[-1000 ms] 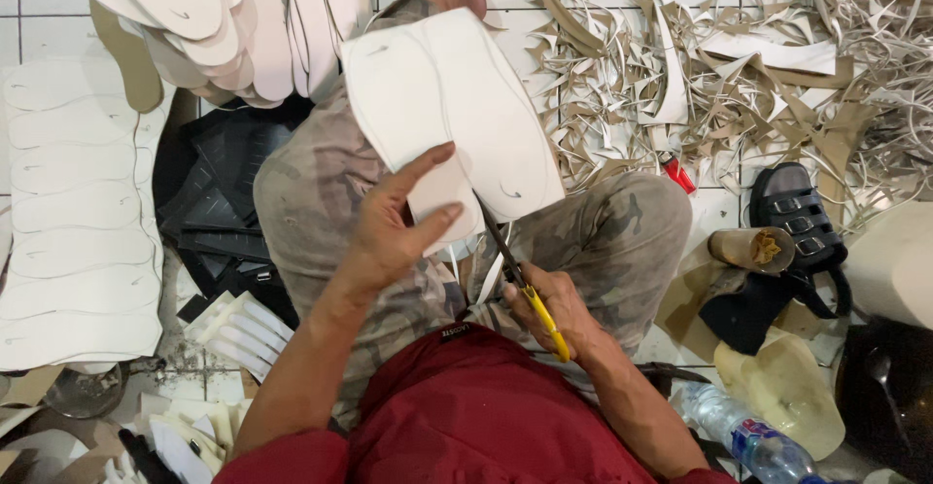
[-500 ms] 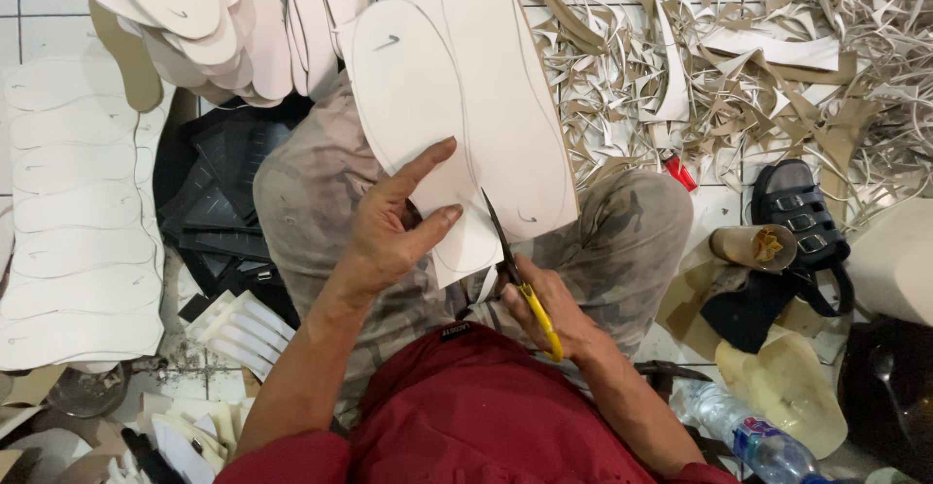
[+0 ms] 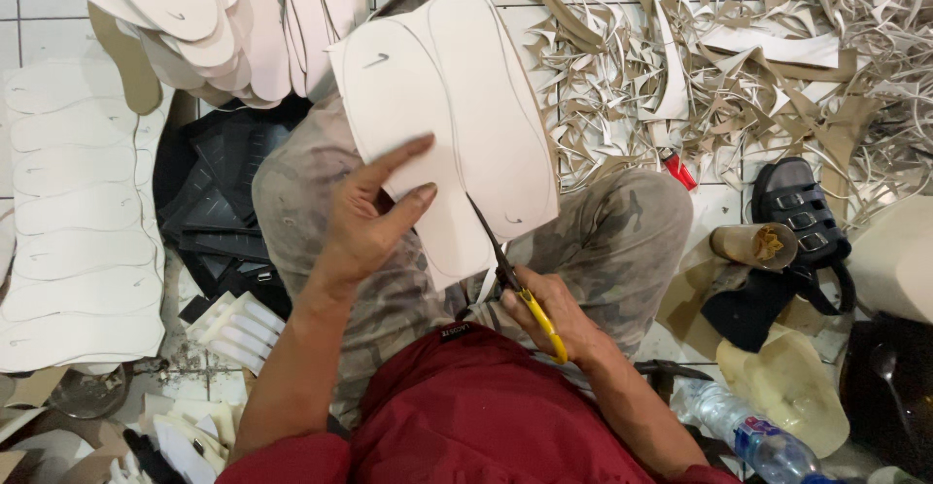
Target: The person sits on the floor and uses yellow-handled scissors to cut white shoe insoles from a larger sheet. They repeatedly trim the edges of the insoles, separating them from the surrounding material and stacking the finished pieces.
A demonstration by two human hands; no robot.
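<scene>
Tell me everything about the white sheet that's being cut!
The white sheet looks like thin, stiff board with two sole outlines drawn on it, each with a small curved mark. The left hand pinches its lower edge, holding it above the lap. The scissors in the right hand bite into its bottom edge between the outlines.

By my right knee a clear plastic water bottle (image 3: 748, 435) lies on the floor, wrapped in a blue label with a red band. A small dark tag (image 3: 454, 331) sits on my red shirt.
</scene>
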